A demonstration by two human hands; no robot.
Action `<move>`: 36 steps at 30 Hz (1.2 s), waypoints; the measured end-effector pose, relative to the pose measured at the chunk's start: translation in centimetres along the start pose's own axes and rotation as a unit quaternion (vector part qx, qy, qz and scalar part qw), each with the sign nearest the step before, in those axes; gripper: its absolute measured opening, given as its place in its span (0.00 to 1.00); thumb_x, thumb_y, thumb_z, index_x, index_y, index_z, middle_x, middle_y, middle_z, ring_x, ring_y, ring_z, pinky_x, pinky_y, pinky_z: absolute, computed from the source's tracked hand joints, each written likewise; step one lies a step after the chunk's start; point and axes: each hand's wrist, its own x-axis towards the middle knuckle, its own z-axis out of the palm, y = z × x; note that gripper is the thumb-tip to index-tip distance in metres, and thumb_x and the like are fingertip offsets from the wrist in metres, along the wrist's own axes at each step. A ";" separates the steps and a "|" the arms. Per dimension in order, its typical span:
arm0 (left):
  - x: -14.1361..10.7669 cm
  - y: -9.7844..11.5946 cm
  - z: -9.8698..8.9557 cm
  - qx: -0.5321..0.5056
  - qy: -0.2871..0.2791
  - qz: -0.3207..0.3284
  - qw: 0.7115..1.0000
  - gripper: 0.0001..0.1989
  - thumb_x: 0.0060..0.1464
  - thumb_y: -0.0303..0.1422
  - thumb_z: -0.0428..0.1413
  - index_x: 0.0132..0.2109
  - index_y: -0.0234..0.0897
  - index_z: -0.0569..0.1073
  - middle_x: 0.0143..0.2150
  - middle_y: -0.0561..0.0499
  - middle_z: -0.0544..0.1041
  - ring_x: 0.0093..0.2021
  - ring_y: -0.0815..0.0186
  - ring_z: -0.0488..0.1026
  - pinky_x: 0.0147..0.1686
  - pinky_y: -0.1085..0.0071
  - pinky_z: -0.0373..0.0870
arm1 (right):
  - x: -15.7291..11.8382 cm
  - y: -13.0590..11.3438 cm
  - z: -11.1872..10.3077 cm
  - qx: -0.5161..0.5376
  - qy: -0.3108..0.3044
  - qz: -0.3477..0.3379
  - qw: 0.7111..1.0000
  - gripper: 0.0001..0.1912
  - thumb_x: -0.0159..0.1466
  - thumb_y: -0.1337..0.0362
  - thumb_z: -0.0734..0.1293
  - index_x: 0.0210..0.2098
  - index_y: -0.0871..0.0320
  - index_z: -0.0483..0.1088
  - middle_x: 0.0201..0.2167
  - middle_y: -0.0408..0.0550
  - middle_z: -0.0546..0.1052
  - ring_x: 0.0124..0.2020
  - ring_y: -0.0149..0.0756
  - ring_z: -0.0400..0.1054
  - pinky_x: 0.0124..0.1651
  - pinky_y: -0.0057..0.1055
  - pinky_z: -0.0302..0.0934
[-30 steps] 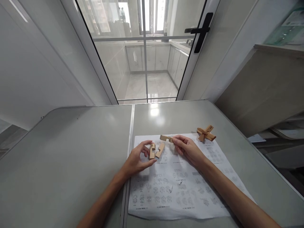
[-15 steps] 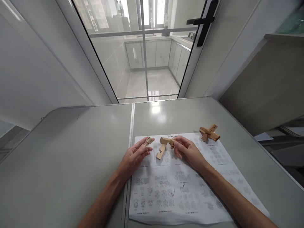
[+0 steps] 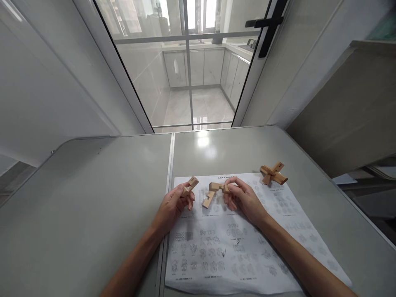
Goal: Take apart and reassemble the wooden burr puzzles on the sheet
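A notched wooden piece is pinched between the thumb and fingers of my left hand, tilted up to the right. My right hand grips the right end of another notched wooden piece, which points left. Just below that piece's left end is a third notched wooden piece, over the printed sheet; whether the two touch is unclear. At the sheet's upper right corner sits an assembled cross of wooden pieces.
The sheet lies on a grey table with a metal seam running front to back. Beyond the far edge stands a glass door with a black handle.
The piece in my left hand has turned, and more of its notch shows. My right hand has shifted slightly, and its piece now lies more level.
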 end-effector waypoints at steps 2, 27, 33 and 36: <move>0.0 0.0 0.0 0.014 -0.005 0.001 1.000 0.28 0.65 0.53 0.63 0.55 0.30 0.78 0.35 0.48 0.79 0.28 0.69 0.70 0.33 0.69 0.67 | 0.0 0.0 0.1 0.003 0.021 0.002 1.000 0.16 0.72 0.48 0.70 0.44 0.54 0.71 0.20 0.37 0.74 0.17 0.29 0.63 0.23 0.27 0.54; -0.7 -0.3 1.2 0.201 -0.019 0.041 0.979 0.27 0.71 0.53 0.55 0.62 0.37 0.64 0.38 0.51 0.77 0.25 0.70 0.70 0.32 0.69 0.69 | -0.3 0.3 0.6 -0.072 -0.003 -0.012 0.997 0.31 0.71 0.33 0.65 0.39 0.56 0.75 0.17 0.39 0.68 0.17 0.32 0.59 0.24 0.31 0.54; -1.0 -0.7 1.1 0.233 -0.055 0.034 0.970 0.25 0.71 0.54 0.55 0.57 0.38 0.62 0.33 0.54 0.76 0.26 0.70 0.68 0.31 0.71 0.65 | -1.1 0.2 2.1 -0.047 -0.020 -0.050 0.997 0.29 0.73 0.35 0.63 0.37 0.54 0.75 0.39 0.52 0.81 0.28 0.37 0.71 0.33 0.35 0.67; -1.2 -0.6 1.2 0.258 -0.078 0.035 0.962 0.25 0.71 0.54 0.55 0.58 0.38 0.62 0.34 0.53 0.76 0.28 0.69 0.68 0.32 0.71 0.65 | -1.3 0.0 2.8 0.033 -0.058 -0.012 0.998 0.29 0.72 0.34 0.63 0.37 0.54 0.74 0.50 0.57 0.81 0.37 0.42 0.77 0.38 0.37 0.70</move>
